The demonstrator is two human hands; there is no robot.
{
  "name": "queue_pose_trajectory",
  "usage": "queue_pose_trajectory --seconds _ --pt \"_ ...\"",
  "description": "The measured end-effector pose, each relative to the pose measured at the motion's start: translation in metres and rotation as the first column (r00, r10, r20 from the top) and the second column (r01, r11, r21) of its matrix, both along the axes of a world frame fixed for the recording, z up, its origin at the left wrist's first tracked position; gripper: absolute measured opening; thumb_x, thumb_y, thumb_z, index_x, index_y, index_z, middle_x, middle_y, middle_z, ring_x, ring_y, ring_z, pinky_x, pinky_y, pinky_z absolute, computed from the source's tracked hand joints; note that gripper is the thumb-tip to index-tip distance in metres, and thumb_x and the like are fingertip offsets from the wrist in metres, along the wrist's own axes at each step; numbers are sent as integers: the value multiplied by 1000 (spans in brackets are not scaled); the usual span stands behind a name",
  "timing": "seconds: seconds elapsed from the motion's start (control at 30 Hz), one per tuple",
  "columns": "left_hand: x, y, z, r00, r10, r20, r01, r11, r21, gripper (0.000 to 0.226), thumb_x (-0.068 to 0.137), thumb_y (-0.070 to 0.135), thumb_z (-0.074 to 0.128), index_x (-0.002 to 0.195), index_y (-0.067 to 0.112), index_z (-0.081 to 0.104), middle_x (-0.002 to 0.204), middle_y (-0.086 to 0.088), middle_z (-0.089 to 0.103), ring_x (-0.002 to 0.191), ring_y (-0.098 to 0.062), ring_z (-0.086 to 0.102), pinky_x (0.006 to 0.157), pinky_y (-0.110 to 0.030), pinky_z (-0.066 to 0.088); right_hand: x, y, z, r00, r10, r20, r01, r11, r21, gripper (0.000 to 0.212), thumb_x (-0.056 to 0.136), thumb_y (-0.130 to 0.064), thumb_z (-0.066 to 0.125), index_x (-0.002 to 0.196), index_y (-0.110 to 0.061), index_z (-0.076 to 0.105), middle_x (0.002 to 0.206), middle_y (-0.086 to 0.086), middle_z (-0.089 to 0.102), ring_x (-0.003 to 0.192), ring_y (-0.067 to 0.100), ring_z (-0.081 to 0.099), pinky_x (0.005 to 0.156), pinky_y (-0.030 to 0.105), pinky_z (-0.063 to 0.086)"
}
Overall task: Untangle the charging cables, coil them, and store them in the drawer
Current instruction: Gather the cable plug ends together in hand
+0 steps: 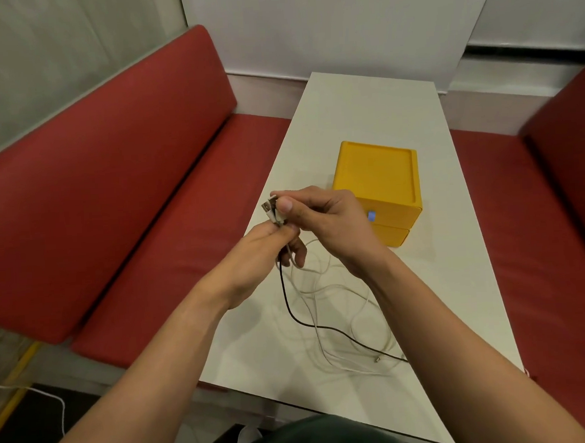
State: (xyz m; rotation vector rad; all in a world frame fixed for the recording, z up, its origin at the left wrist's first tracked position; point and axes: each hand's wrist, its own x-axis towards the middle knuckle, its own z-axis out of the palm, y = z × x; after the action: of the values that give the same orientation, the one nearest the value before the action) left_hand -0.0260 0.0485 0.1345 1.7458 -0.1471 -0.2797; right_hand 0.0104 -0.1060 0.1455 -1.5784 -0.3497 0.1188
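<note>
Pinching the plug ends above the white table: right hand on the connectors, left hand gripping the cables just below. Slack lies tangled on the table, near the closed yellow drawer box.

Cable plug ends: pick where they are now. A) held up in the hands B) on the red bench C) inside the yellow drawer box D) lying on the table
A: the right hand pinches the plug ends while the left hand grips the cables just below, above the table.
</note>
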Motion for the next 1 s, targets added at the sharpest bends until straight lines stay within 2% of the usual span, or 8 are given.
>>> queue_pose_trajectory --seconds 0.1,0.23,0.33,0.47,0.6,0.7,0.77,1.0 --pt "3 -2 1 986 161 47 -160 987 -27 41 110 37 41 78 19 59 72 9 68 83 -22 51 81 -36 42 -3 4 -7 999 -36 -28 34 996 -82 38 95 -40 71 132 -29 68 112 -8 73 89 18 74 83 36 61" --pt "5 -1 2 962 260 85 -251 962 -104 45 111 37 41 71 20 54 92 3 71 90 -7 61 89 -24 42 -8 -1 -25 990 97 -107 -122 958 -260 74 91 -51 72 153 -32 37 119 -9 68 97 6 73 96 34 58" --pt "8 2 -3 945 320 76 -311 945 -105 49 110 43 41 66 28 57 111 -8 73 100 -10 60 98 -34 40 -11 0 -32 995 99 9 -89 925 -369 50 99 -43 66 141 -26 48 87 0 72 86 10 74 90 44 58" --pt "9 -3 -5 919 392 34 -374 896 -239 46 111 40 38 71 19 45 90 -8 76 99 -23 68 105 -45 47 -8 -1 -32 991 42 126 13 914 -405 30 101 -44 62 124 -25 59 74 8 60 68 17 63 69 47 54" --pt "15 1 -1 881 462 -100 -449 755 -478 42 112 38 36 75 18 41 65 -9 62 71 -27 65 85 -41 53 -15 -10 -38 985 97 146 -23 897 -442 20 104 -45 56 110 -26 60 63 -2 49 57 7 42 55 25 34" --pt "19 11 8 870 457 -184 -468 650 -598 43 111 41 37 73 22 39 55 3 33 47 -16 40 60 -34 52 -19 -34 -48 982 126 139 -35 850 -525 35 100 -52 58 83 -22 54 62 1 48 57 7 39 56 27 34" --pt "21 24 15 844 495 -204 -502 600 -623 44 111 41 37 71 24 38 54 6 25 44 -11 24 47 -26 36 -17 -62 -53 984 129 123 -24 780 -625 55 96 -61 58 68 -15 46 58 -3 40 55 8 36 56 32 32" --pt "24 42 18 848 507 -153 -487 634 -600 45 110 44 34 70 26 36 55 8 21 44 -8 15 42 -23 13 -6 -137 -45 991 -32 131 122 630 -767 76 88 -79 53 63 -8 44 51 -3 40 51 13 38 56 33 34"
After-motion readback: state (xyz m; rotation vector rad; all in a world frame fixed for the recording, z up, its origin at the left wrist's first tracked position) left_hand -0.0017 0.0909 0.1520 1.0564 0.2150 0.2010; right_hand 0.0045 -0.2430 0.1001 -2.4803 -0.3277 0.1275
